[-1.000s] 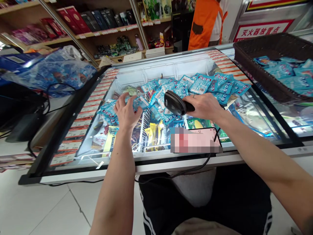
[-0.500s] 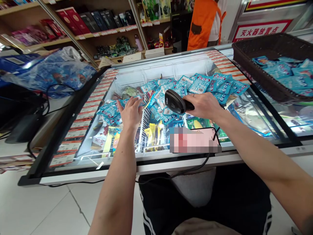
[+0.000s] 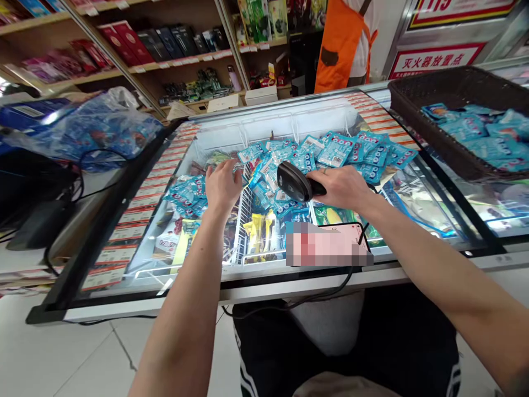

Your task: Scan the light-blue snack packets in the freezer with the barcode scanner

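Observation:
My right hand (image 3: 341,187) is wrapped round the handle of a black barcode scanner (image 3: 292,182), its head pointing left over a heap of blue snack packets (image 3: 336,149). Further left, my left hand (image 3: 223,186) hovers palm down by a smaller pile of blue packets (image 3: 187,194), thumb apart from the fingers; the fingertips are partly hidden and I see nothing held. Both piles sit on the chest freezer (image 3: 144,315), whose glass and wire baskets show beneath. A phone (image 3: 330,244) with a blurred screen lies at its front edge.
A brown woven basket (image 3: 450,91) with more blue packets stands at the right. The scanner's black cable (image 3: 314,296) droops along the front edge. At the left lies a clear plastic bag of blue packs (image 3: 111,124). A person in an orange apron (image 3: 338,47) stands behind.
My left hand has moved slightly up and its fingers have drawn closer together. The scanner has dipped a little in my right hand. The view has shifted slightly.

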### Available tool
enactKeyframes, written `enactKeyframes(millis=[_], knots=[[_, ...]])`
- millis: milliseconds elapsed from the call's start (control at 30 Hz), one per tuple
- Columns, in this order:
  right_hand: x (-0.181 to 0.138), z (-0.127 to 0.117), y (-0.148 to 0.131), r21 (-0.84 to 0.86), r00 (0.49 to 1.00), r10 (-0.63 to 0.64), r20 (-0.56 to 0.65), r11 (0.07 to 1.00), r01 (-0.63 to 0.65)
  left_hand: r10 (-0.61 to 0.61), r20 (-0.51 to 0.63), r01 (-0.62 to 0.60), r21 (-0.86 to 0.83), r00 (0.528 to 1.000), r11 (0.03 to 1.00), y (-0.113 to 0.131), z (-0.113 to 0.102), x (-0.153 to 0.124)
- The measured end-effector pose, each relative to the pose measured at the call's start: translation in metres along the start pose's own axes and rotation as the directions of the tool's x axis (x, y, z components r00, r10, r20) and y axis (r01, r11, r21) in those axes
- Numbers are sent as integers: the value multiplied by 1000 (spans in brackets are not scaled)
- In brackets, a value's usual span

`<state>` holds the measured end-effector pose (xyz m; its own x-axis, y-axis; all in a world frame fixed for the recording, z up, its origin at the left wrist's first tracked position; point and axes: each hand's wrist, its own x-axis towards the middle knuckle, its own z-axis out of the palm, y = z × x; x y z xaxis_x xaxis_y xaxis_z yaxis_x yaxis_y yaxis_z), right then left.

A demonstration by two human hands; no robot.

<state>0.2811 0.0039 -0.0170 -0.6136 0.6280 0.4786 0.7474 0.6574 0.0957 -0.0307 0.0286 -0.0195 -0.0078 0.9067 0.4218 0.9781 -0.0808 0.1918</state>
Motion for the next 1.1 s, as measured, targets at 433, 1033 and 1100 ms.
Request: enactKeyframes(millis=[433, 1033, 1100], knots=[[0, 3, 1, 5, 1000, -20, -3, 1000, 20, -9, 139, 7, 17, 990, 1000, -21, 39, 79], [-1, 0, -4, 13, 1000, -21, -19, 1000, 21, -106, 160, 98, 55, 981, 994, 12, 7, 71], [-1, -1, -4, 27, 1000, -23, -17, 999, 23, -115, 76, 120, -77, 991, 990, 12, 2, 60]])
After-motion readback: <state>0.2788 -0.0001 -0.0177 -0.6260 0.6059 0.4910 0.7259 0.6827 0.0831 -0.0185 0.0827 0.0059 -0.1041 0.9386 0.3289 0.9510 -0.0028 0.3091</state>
